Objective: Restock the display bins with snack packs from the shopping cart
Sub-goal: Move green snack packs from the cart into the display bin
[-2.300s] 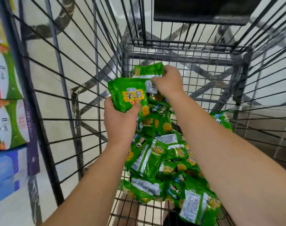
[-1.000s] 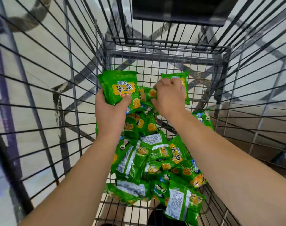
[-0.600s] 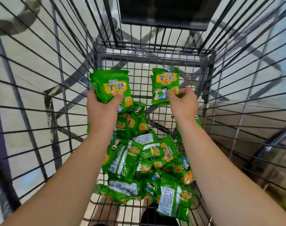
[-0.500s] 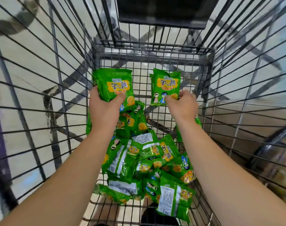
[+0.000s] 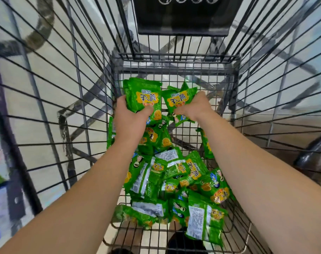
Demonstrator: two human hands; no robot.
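Both arms reached down into the wire cart (image 5: 79, 99). The left hand (image 5: 129, 119) gripped a small stack of green packs (image 5: 144, 97), thumb curled over the front face and fingers wrapped behind. The right hand (image 5: 196, 107) pinched another pack (image 5: 178, 99), thumb on its front, fingers curled round the far edge. The two held bundles sat just beside each other, above the cart floor. Below the thumbs, toward the wrists, a loose heap (image 5: 174, 180) of the same packs lay on the cart floor.
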